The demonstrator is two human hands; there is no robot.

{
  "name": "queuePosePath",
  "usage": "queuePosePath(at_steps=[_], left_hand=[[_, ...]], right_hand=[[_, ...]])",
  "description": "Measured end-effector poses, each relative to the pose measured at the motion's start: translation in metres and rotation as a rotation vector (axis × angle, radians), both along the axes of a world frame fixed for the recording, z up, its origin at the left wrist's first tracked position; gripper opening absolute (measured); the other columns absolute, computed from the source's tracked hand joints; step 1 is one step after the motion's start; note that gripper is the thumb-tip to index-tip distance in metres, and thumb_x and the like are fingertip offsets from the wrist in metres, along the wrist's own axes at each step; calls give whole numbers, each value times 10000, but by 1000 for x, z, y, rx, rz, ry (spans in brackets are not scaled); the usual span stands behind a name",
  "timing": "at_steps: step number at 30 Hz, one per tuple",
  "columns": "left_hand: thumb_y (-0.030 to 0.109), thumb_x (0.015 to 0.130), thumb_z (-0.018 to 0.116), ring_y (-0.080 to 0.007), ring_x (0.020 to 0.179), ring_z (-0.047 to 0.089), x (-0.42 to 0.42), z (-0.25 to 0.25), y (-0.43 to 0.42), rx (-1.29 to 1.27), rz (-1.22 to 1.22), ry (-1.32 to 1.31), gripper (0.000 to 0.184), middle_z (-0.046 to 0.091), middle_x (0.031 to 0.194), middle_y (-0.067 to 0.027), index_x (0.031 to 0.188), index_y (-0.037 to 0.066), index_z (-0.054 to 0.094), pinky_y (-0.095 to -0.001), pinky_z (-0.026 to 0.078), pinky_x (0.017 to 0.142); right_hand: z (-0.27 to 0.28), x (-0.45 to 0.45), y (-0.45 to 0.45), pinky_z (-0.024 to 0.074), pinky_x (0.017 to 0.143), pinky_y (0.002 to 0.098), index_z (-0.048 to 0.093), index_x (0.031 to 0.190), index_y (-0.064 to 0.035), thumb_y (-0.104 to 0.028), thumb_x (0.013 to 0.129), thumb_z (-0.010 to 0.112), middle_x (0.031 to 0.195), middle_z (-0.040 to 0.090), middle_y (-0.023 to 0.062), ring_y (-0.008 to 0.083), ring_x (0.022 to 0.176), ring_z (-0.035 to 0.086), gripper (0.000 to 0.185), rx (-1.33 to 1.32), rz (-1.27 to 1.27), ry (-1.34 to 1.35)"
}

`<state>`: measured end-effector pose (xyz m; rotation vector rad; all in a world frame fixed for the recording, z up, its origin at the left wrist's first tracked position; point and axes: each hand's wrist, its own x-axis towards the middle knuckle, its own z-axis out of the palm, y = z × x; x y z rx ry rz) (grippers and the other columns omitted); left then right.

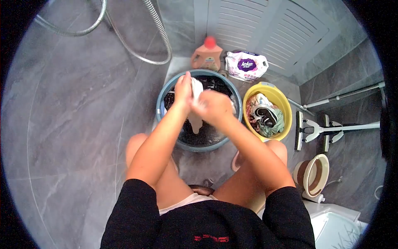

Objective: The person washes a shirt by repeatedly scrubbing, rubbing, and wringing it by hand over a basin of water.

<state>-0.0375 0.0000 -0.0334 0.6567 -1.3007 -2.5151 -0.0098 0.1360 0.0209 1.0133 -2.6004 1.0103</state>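
Observation:
Above a blue round basin point(161, 120), my two hands are close together on a white sock-like cloth point(197, 88). My left hand point(183, 90) is upright and closed on the cloth, its fingers pressed together. My right hand point(214, 107) is closed on it from the other side and smeared by motion. Part of the cloth hangs below the hands into the basin. Dark clothes point(213, 83) lie in the basin, in what looks like dark water. The cloth's exact shape is partly hidden by my fingers.
Behind the basin stand a pink detergent bottle point(206, 58) with a red cap and a white-purple package point(247, 65). A yellow basin point(286, 108) of clothes is at the right. Further right are a mop point(317, 129) and a beige-brown bucket point(315, 174). A shower hose point(159, 25) hangs upper left.

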Motion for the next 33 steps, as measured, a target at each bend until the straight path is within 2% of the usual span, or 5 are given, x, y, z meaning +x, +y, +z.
queuePosePath(at_steps=[13, 20, 25, 30, 33], left_hand=[[347, 886, 458, -184, 467, 501, -23, -64, -31, 356, -391, 120, 287, 489, 550, -12, 679, 159, 522, -362, 446, 505], [327, 860, 495, -132, 734, 569, 34, 26, 53, 91, -9, -147, 287, 613, 858, -31, 875, 66, 615, -286, 441, 666], [373, 851, 460, -141, 438, 463, -1, -28, -28, -29, -22, -124, 357, 421, 475, -2, 558, 172, 432, -319, 419, 450], [324, 896, 456, -157, 829, 601, 47, 27, 55, 88, -320, -38, 312, 635, 909, -41, 992, 67, 605, -299, 457, 764], [326, 896, 476, -156, 807, 603, 37, 22, 35, 156, -280, -99, 286, 638, 895, -37, 934, 80, 617, -286, 449, 747]], right_hand=[[-16, 10, -35, 454, 541, 441, 586, 581, -12, -278, 816, 533, 569, 546, 212, 367, 531, 576, 359, -197, -50, 11], [-2, -35, -19, 436, 553, 436, 627, 672, -23, -364, 881, 468, 657, 583, 209, 388, 606, 579, 430, -252, -387, -256], [3, 24, -30, 420, 503, 372, 604, 655, -16, -262, 820, 567, 583, 551, 173, 234, 468, 506, 299, -104, 63, 29], [-17, -59, 7, 377, 460, 331, 605, 667, 10, -296, 879, 535, 505, 514, 128, 111, 462, 429, 379, -266, -360, -309], [-14, -34, -3, 438, 547, 389, 631, 696, -20, -338, 872, 503, 639, 578, 197, 334, 566, 578, 386, -299, -327, -307]])
